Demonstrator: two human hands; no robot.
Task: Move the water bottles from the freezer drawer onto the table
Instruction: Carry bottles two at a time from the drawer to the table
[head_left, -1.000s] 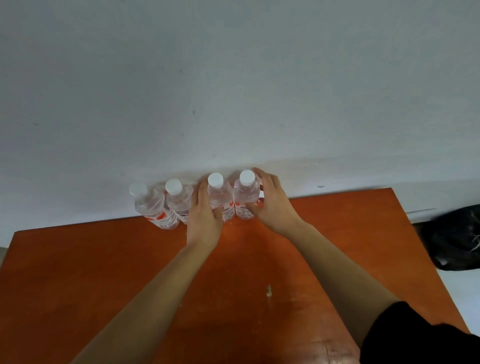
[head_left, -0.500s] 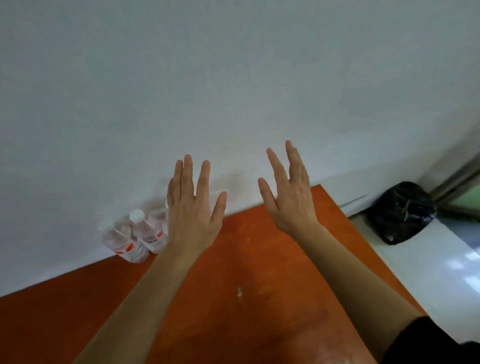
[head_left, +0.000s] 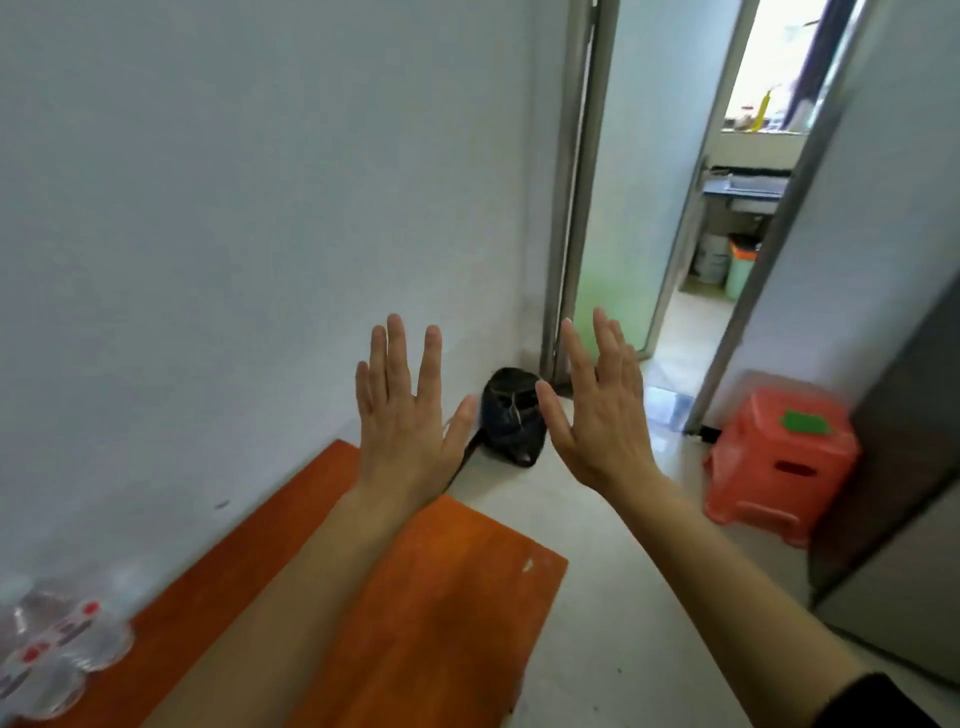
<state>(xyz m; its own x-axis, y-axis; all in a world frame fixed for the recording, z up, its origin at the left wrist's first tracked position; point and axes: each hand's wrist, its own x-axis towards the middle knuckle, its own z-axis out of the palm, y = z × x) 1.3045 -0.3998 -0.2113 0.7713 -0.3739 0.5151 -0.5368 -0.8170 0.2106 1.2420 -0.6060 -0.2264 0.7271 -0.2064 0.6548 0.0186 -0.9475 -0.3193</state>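
1. Change: a sec ago both hands were wrapped round the two right-most bottles at the back of the table. Now the left hand (head_left: 402, 415) and right hand (head_left: 597, 410) are up in the air, palms fwd, fingers spread wide, nothing in either one.
2. View has swung right too: bottles were centre frame, now they sit at the bottom-left corner, and a doorway (head_left: 670, 218) plus floor fill the right side.
3. Meaning for the task (my read): that pair is set down and let go. The turn away suggests heading back for more, or done; can't tell which, since no freezer drawer is clearly in view. Grey cabinet-like thing (head_left: 904, 499) at far right may be the fridge; not sure.
4. Where the bottles are: water bottles (head_left: 57, 649) stand on the table (head_left: 441, 597), back edge, against the wall (head_left: 234, 208). Blurred, so no exact count now.
5. Materials/shapes: bottles clear thin plastic, ribbed, red-and-white labels. Tabletop flat, orange-brown, smooth w/ a small pale chip. Wall matte, off-white.
6. Other stuff: crumpled glossy black bag (head_left: 511, 426) on the floor in the corner, past the table; boxy red plastic stool (head_left: 779, 462) w/ green patch on top; pale shiny floor tiles.
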